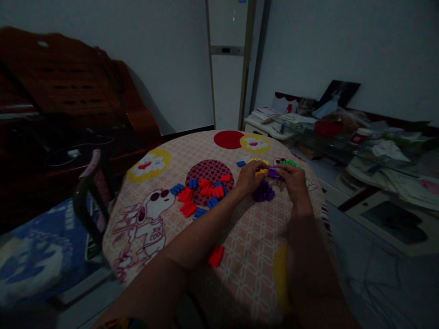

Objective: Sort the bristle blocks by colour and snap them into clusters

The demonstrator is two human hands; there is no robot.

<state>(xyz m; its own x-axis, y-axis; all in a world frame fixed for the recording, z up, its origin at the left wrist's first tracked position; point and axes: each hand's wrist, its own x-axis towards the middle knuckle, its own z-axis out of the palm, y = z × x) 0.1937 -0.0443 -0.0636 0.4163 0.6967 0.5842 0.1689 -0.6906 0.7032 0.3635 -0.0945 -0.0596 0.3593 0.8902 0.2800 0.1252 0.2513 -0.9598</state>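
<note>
My left hand (249, 177) is curled, its fingertips pinching a yellow plastic piece (262, 172). My right hand (293, 179) is closed around a purple piece (273, 172) that touches the yellow one. Both hands meet above a pile of purple pieces (263, 192) on the round table (240, 237). Yellow pieces (259, 161) and green pieces (290, 162) lie just beyond the hands.
Several red and blue pieces (200, 192) are scattered left of my hands; one red piece (216, 255) lies near the front. A chair (87, 201) stands at the table's left. A cluttered low table (343, 132) sits to the right, a tall white unit (226, 64) behind.
</note>
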